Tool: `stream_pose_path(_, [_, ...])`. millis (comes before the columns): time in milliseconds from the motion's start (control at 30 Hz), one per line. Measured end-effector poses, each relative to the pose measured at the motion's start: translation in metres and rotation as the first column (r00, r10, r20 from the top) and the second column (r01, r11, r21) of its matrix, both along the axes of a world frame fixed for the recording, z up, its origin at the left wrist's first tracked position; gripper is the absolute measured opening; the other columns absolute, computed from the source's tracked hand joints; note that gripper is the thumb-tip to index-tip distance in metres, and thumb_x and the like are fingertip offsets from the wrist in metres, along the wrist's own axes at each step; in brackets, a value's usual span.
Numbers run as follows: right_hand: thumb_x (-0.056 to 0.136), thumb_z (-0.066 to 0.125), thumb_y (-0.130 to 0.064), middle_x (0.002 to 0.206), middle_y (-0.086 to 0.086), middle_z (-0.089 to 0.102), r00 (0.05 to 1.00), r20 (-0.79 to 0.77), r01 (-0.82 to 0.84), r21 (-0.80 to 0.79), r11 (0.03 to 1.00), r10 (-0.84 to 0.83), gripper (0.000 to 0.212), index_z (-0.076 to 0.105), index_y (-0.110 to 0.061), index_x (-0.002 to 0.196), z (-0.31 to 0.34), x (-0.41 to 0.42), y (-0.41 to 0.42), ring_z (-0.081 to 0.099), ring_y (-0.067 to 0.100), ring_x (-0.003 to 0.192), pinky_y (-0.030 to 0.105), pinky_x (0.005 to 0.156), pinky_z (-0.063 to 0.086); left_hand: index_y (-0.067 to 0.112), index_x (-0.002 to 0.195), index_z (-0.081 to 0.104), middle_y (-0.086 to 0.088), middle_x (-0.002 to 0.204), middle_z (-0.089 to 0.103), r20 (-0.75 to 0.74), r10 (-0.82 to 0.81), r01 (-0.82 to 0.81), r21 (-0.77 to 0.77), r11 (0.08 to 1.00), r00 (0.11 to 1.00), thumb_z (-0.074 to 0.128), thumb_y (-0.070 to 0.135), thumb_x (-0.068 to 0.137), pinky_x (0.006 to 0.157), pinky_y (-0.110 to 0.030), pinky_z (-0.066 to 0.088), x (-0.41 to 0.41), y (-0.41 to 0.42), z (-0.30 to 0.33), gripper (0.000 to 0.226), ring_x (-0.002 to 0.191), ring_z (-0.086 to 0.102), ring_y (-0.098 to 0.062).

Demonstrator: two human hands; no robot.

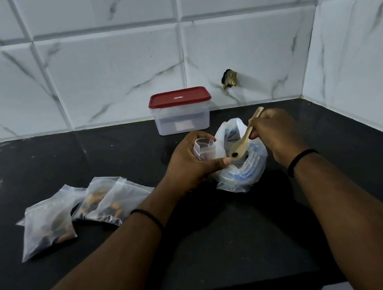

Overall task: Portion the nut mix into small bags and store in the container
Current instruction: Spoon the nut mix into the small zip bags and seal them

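Currently filling: left hand (188, 163) grips small bag (202, 148); right hand (275, 135) pinches spoon (242, 145) over nut bag (244, 166) between them. Next: tip spoon in. Container (181, 111) beyond, lidded.

Dim, bluish light; wide-angle edge distortion.

On the bench (38, 169), the lidded container (181, 111) stands behind the nut-mix bag (241, 162); two filled small bags (47, 225) lie left.

One head-worn view looks forward and down, close over the counter (56, 279), probably wide-angle.
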State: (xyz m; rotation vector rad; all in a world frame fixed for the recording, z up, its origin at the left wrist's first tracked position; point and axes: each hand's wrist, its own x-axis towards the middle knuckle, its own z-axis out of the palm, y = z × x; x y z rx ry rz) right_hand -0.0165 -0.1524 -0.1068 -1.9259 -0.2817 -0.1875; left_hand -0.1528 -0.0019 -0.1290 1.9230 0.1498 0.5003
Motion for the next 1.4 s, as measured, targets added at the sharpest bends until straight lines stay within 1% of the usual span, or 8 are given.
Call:
stream_pose_path(67, [0.086,0.06,-0.021,0.07,0.004,0.071,0.99,0.119,-0.054,-0.215,0.975,0.081,0.016,0.065,-0.01,0.075,0.001,-0.007,0.002,0.07,0.025,0.073,0.041,0.075,0.057,0.032,0.105,0.059,0.009,0.119,0.061,0.002,-0.002,0.002,-0.001,1.0,1.0,0.089,0.029,0.068,0.091,-0.043,0.057,0.0,0.001,-0.001,0.047,0.114,0.058,-0.016])
stream_pose_path(167, [0.088,0.065,-0.017,0.068,0.003,0.074,0.958,0.002,-0.274,-0.308,0.911,0.288,0.016,0.07,-0.004,0.08,0.001,-0.017,0.009,0.073,0.02,0.072,0.04,0.082,0.058,0.031,0.106,0.06,0.01,0.117,0.062,0.011,0.0,0.0,0.022,1.0,1.0,0.089,0.028,0.068,0.094,-0.045,0.055,0.0,0.002,-0.002,0.048,0.111,0.058,-0.013])
stream_pose_path(367, [0.086,0.065,-0.01,0.064,0.011,0.072,0.958,-0.125,-0.274,-0.119,0.954,0.259,0.014,0.07,-0.003,0.076,0.003,-0.012,0.005,0.071,0.026,0.071,0.041,0.089,0.055,0.031,0.106,0.059,0.007,0.121,0.061,0.012,0.002,-0.003,0.021,1.0,1.0,0.088,0.028,0.069,0.088,-0.028,0.054,0.001,0.002,-0.001,0.047,0.116,0.057,-0.015])
stream_pose_path(600, [0.087,0.062,-0.012,0.057,0.007,0.066,0.969,-0.174,-0.182,-0.039,0.983,0.172,0.018,0.062,-0.009,0.07,0.006,-0.011,0.002,0.058,0.015,0.049,0.024,0.049,0.032,0.027,0.11,0.06,0.008,0.121,0.061,0.017,0.018,-0.018,0.004,1.0,1.0,0.089,0.029,0.068,0.085,-0.025,0.053,0.0,0.001,-0.002,0.051,0.115,0.056,-0.014])
stream_pose_path(833, [0.08,0.062,-0.009,0.054,0.009,0.066,0.983,-0.166,-0.068,0.073,0.995,0.08,0.017,0.063,-0.006,0.063,0.006,-0.004,-0.002,0.063,0.023,0.057,0.032,0.06,0.047,0.028,0.108,0.06,0.01,0.117,0.061,0.018,0.017,-0.016,-0.015,1.0,1.0,0.089,0.029,0.068,0.085,-0.034,0.058,-0.002,0.0,0.0,0.05,0.11,0.058,-0.013])
stream_pose_path(1033, [0.067,0.059,-0.025,0.061,0.012,0.07,0.992,-0.124,0.008,0.228,0.974,0.021,0.023,0.064,-0.01,0.051,0.009,-0.003,-0.006,0.071,0.034,0.068,0.045,0.073,0.058,0.027,0.109,0.062,0.009,0.117,0.063,0.033,0.008,-0.007,-0.036,0.999,0.999,0.09,0.027,0.067,0.074,-0.02,0.055,-0.004,-0.001,0.001,0.05,0.107,0.06,-0.01])
stream_pose_path(1167, [0.089,0.06,-0.018,0.062,0.006,0.067,0.977,-0.178,-0.034,0.398,0.917,0.114,0.021,0.06,-0.013,0.069,0.018,-0.022,0.001,0.045,0.005,0.035,0.016,0.036,0.031,0.029,0.107,0.061,0.009,0.117,0.062,0.019,0.001,0.0,-0.042,0.999,1.0,0.089,0.027,0.069,0.075,-0.02,0.053,-0.004,-0.001,0.001,0.048,0.107,0.06,-0.011])
stream_pose_path(1400, [0.095,0.059,-0.015,0.079,0.013,0.073,0.974,-0.114,-0.127,0.449,0.884,0.198,0.014,0.065,-0.004,0.092,0.023,-0.05,0.014,0.046,0.003,0.036,0.015,0.034,0.031,0.029,0.117,0.058,0.011,0.115,0.065,0.059,-0.032,0.032,-0.014,0.999,0.998,0.088,0.022,0.071,0.088,-0.021,0.051,-0.003,-0.006,0.0,0.055,0.107,0.061,-0.006])
